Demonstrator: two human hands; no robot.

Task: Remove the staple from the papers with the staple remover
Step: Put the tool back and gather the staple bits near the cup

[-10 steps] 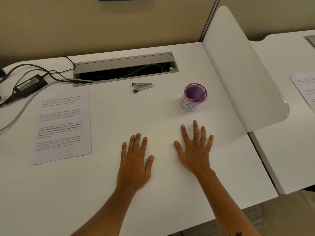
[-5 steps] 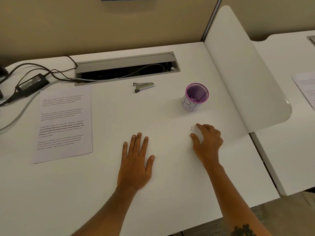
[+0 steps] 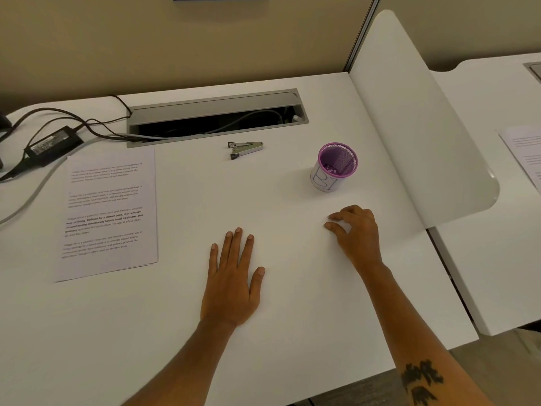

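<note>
The stapled papers [image 3: 108, 212] lie flat at the left of the white desk [image 3: 292, 317], printed side up; I cannot make out the staple. The staple remover [image 3: 246, 149], a small grey metal tool with dark tips, lies at the back centre, just in front of the cable tray. My left hand [image 3: 234, 282] rests flat on the desk with its fingers straight. Near the front of the purple cup, my right hand [image 3: 354, 232] has its fingers curled. Its thumb and fingertips seem to pinch a small white object against the desk. Both hands are well apart from the papers and the tool.
A purple mesh cup [image 3: 336, 168] with a white label stands right of centre. An open grey cable tray [image 3: 216, 118] runs along the back. A black power adapter [image 3: 52, 145] and cables lie at the far left. A white divider panel [image 3: 421, 136] borders the right side.
My right hand went from lying flat to curled, and its fingers closed over a small white thing on the desk. My left hand has stayed flat.
</note>
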